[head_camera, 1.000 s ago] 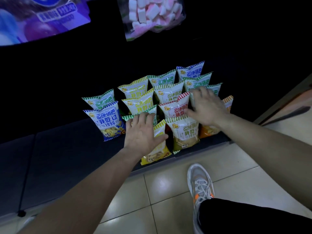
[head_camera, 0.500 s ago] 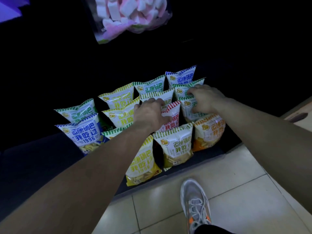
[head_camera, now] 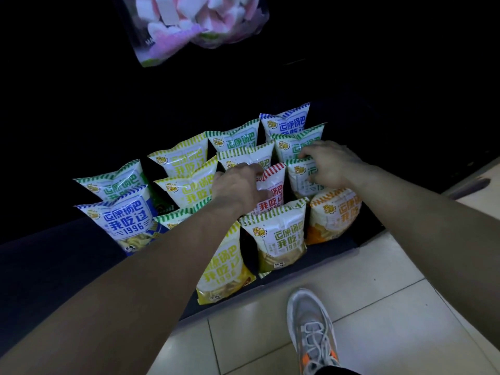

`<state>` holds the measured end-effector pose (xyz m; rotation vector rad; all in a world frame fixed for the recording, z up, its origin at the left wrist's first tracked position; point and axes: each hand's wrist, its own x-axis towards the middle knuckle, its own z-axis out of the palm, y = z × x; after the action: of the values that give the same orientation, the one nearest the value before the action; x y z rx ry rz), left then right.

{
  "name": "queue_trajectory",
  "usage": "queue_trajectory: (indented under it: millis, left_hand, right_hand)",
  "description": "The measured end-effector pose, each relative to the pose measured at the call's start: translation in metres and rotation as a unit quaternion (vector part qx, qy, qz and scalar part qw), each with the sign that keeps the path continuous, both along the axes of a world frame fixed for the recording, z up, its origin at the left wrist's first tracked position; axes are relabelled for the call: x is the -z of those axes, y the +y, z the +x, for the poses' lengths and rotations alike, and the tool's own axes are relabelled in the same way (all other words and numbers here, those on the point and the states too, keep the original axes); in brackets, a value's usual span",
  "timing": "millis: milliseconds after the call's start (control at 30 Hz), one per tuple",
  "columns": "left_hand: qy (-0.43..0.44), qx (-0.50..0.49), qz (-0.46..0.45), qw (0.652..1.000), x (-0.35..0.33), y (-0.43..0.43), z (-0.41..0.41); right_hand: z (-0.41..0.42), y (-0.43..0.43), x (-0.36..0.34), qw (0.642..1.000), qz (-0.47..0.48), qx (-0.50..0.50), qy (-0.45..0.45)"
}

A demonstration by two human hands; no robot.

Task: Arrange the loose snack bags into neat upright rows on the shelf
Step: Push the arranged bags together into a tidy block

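Note:
Several white snack bags with coloured striped tops stand in upright rows on a low dark shelf point(head_camera: 54, 266). My left hand point(head_camera: 238, 185) curls over the top of a red-striped bag point(head_camera: 274, 190) in the second row, thumb in front. My right hand point(head_camera: 330, 163) pinches the top of a green-striped bag point(head_camera: 300, 182) just to its right. In the front row stand a blue bag point(head_camera: 127, 220), a yellow bag point(head_camera: 224, 266) that leans forward, a green bag point(head_camera: 281, 239) and an orange bag point(head_camera: 335, 215). My forearm hides part of a green bag behind the yellow one.
A clear bag of pink and white marshmallows point(head_camera: 194, 23) hangs above the shelf. Pale floor tiles point(head_camera: 378, 307) lie in front, with my grey and orange shoe point(head_camera: 313, 334) close to the shelf edge. The shelf's left part is bare and dark.
Both hands have moved from the front bags back to the second row, the left onto the red-striped bag, the right onto the green-striped one. The view has shifted left.

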<state>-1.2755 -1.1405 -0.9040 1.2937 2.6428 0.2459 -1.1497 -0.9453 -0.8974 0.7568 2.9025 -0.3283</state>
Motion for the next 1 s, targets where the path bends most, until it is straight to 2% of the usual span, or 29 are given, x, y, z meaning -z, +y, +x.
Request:
queue_trajectory:
  millis: [133, 200, 267, 400, 500, 600, 733, 800, 867, 1000]
  left_hand:
    - [-0.005, -0.002, 0.022, 1.000, -0.008, 0.000, -0.004]
    - [0.028, -0.012, 0.044, 0.999, -0.012, 0.000, -0.012]
    - [0.053, -0.012, 0.045, 0.998, -0.014, -0.001, -0.022]
    - [0.037, -0.005, -0.004, 0.999, -0.007, 0.000, -0.032]
    - [0.062, 0.008, -0.012, 0.998, -0.001, 0.000, -0.033]
    - [0.030, 0.001, 0.021, 0.999, -0.005, -0.003, -0.036]
    - [0.021, -0.019, 0.087, 0.996, -0.016, -0.036, -0.044]
    - [0.030, -0.024, 0.092, 0.995, -0.020, -0.067, -0.050]
    - [0.031, -0.022, 0.075, 0.996, -0.021, -0.101, -0.052]
    - [-0.003, -0.033, 0.009, 0.999, -0.014, -0.145, -0.044]
  right_hand:
    - [-0.002, 0.002, -0.008, 0.999, -0.019, 0.015, 0.040]
    - [-0.006, 0.005, -0.012, 0.997, -0.026, 0.018, 0.065]
    - [-0.011, 0.007, -0.015, 0.999, -0.030, 0.003, 0.046]
    - [-0.019, 0.007, -0.010, 0.999, -0.029, -0.007, -0.024]
    - [-0.018, 0.006, -0.007, 1.000, -0.028, 0.009, -0.011]
    - [-0.019, 0.001, -0.011, 1.000, -0.017, 0.006, -0.011]
    - [-0.027, -0.026, -0.026, 0.997, -0.009, -0.024, 0.076]
    - [-0.032, -0.048, -0.031, 0.993, -0.005, -0.065, 0.098]
    - [-0.036, -0.072, -0.032, 0.991, -0.007, -0.108, 0.085]
    - [-0.037, -0.105, -0.024, 0.984, 0.029, -0.174, -0.028]
